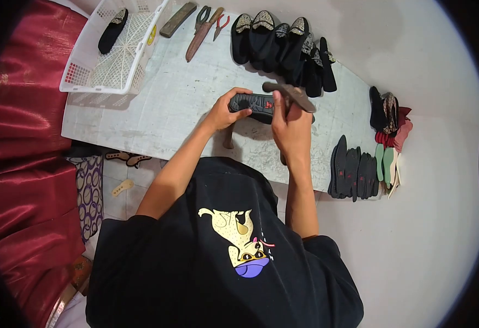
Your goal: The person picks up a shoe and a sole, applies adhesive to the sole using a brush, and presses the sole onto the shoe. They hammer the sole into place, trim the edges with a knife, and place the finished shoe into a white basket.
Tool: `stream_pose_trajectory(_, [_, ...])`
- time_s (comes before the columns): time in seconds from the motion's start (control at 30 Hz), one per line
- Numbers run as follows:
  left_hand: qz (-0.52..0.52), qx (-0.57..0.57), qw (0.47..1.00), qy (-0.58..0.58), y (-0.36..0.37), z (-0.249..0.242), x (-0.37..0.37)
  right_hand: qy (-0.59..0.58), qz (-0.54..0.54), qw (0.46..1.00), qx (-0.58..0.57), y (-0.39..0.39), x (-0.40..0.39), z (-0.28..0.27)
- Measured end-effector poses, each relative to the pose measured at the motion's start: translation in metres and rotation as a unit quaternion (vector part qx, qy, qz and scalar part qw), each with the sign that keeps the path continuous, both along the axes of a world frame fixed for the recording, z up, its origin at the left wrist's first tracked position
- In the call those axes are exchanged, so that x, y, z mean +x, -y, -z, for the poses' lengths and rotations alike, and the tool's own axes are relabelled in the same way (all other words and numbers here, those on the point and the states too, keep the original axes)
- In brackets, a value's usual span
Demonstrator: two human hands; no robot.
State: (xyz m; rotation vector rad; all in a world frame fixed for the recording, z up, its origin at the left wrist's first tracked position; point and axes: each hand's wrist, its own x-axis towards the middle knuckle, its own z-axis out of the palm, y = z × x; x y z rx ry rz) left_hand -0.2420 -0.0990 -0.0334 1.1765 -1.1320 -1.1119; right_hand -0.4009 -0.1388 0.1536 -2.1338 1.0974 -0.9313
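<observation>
My left hand (pixel 223 113) grips the heel end of a black shoe (pixel 258 102), turned so that its ridged sole with a red mark faces up. My right hand (pixel 294 131) is closed around a hammer (pixel 303 100). The dark hammer head lies over the toe end of the shoe in this view and hides part of it. Below the shoe, a brown post-like piece (pixel 228 138) shows near the table's front side.
A white plastic basket (pixel 139 54) holding a black shoe (pixel 113 31) stands at the back left. Near it lie a wooden block (pixel 178 19), scissors (pixel 201 19), a knife sheath (pixel 198 45) and red pliers (pixel 221 27). Several black shoes (pixel 262 41) line the back; black soles (pixel 351 172) are stacked right.
</observation>
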Motion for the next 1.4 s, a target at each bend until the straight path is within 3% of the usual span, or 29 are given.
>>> stream_pose_trajectory(0.07, [0.011, 0.008, 0.999, -0.049, 0.004, 0.0, 0.002, 0.031, 0.029, 0.999, 0.02, -0.001, 0.005, 0.002])
stream_pose_trajectory(0.13, [0.018, -0.007, 0.998, -0.052, 0.009, 0.007, 0.005, -0.122, 0.021, 0.992, -0.028, 0.013, -0.003, 0.047])
stream_pose_trajectory(0.17, [0.023, -0.019, 0.998, -0.054, 0.009, 0.01, 0.006, -0.197, 0.044, 0.979, 0.026, 0.017, -0.009, 0.086])
stream_pose_trajectory(0.27, [0.038, 0.014, 0.995, -0.095, 0.01, 0.008, 0.007, -0.146, 0.037, 0.988, 0.025, 0.016, -0.007, 0.077])
stream_pose_trajectory(0.6, [0.013, 0.039, 0.988, -0.148, 0.006, 0.012, -0.003, -0.236, 0.008, 0.968, 0.085, 0.028, 0.007, 0.032])
stream_pose_trajectory(0.63, [0.008, 0.02, 0.989, -0.146, 0.007, 0.012, -0.003, -0.158, -0.011, 0.986, 0.056, 0.025, 0.01, 0.034])
stream_pose_trajectory(0.73, [0.004, -0.002, 0.986, -0.169, 0.007, 0.013, -0.006, -0.194, 0.0, 0.976, 0.099, 0.022, 0.016, 0.052])
stream_pose_trajectory(0.77, [0.009, -0.007, 0.981, -0.194, 0.008, 0.013, -0.007, -0.17, -0.017, 0.983, 0.072, 0.027, 0.011, 0.083])
stream_pose_trajectory(0.87, [0.027, -0.005, 0.984, -0.176, 0.01, 0.021, -0.002, -0.204, 0.016, 0.975, 0.092, 0.026, 0.018, 0.06])
stream_pose_trajectory(0.97, [0.015, 0.002, 0.977, -0.214, 0.009, 0.026, -0.004, -0.205, -0.019, 0.975, 0.088, 0.035, 0.02, 0.061])
stream_pose_trajectory(1.07, [-0.003, -0.009, 0.987, -0.159, 0.006, 0.013, -0.005, -0.197, -0.045, 0.976, 0.084, 0.035, 0.024, 0.054])
stream_pose_trajectory(1.17, [0.004, 0.008, 0.996, -0.089, 0.009, 0.032, -0.001, -0.171, -0.063, 0.979, 0.095, 0.024, 0.036, 0.037])
stream_pose_trajectory(1.27, [-0.011, -0.05, 0.995, -0.085, 0.007, 0.034, -0.001, -0.164, -0.083, 0.979, 0.083, 0.023, 0.034, 0.071])
stream_pose_trajectory(1.4, [0.045, -0.02, 0.994, -0.101, 0.01, 0.036, 0.002, -0.22, -0.097, 0.966, 0.099, 0.026, 0.033, 0.074])
